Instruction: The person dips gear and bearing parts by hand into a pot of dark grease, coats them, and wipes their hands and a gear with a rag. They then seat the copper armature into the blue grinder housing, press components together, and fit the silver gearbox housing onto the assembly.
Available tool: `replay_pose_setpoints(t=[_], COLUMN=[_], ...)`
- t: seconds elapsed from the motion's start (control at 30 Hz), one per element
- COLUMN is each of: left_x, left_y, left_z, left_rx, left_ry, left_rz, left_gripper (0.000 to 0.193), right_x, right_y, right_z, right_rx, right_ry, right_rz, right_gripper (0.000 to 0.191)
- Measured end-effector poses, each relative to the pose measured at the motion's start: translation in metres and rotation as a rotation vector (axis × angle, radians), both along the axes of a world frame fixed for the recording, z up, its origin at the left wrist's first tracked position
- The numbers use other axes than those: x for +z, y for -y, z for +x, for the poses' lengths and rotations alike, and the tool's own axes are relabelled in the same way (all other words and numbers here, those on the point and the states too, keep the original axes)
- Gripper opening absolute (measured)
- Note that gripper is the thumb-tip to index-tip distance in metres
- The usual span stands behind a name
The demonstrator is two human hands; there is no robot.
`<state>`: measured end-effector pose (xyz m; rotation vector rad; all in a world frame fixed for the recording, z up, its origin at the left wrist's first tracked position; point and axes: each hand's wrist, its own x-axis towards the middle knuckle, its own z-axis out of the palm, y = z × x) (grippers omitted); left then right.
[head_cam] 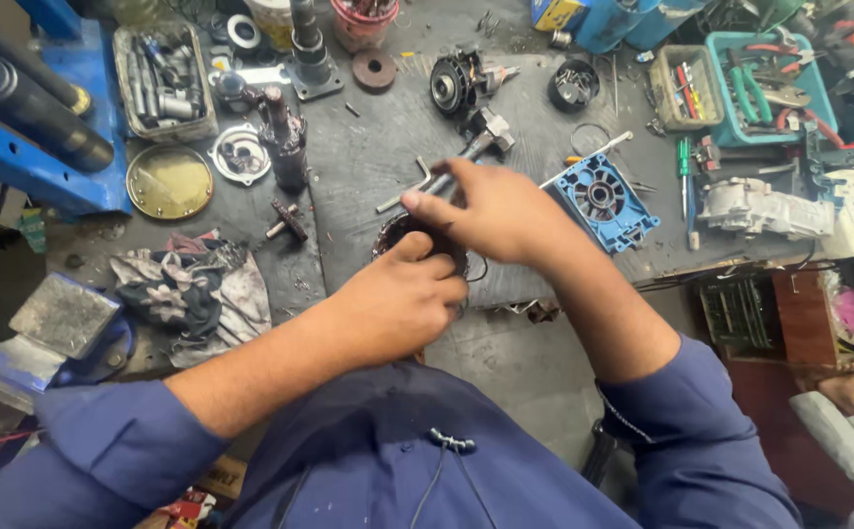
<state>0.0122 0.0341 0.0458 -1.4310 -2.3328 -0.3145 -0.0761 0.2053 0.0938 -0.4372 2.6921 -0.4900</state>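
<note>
Dark round motor part, mostly hidden

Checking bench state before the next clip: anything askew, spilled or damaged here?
No spill or clear damage. The bench is cluttered: loose washers and small parts lie scattered, and a crumpled rag sits near the edge. Both hands, left hand and right hand, cover a dark round part, so its condition cannot be judged.

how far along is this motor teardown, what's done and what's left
Done: the machine is already apart. A blue end housing, a dark rotor-like part and a grey casing lie loose on the bench.
In hand: the left hand grips a dark round wound part while the right hand works at its top.
Left: it cannot be told whether parts are coming off or going back; all loose pieces remain unassembled.
</note>
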Motion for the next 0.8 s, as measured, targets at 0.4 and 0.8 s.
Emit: replay_pose_setpoints(t=[0.4,0.8], left_x=[0.004,-0.034], left_y=[0.017,0.028], left_z=[-0.011,-0.028], left_rx=[-0.016,-0.110], left_ry=[0.459,1.156], left_rz=[0.230,0.853], left_gripper=[0.009,0.013], right_x=[-0.031,-0.089], right_y=[-0.031,-0.049], right_z=[0.008,0.004], right_rx=[0.062,-0.096], right_ry=[-0.252,0.002], right_rz=[-0.639,-1.672], right_gripper=[0.027,0.042])
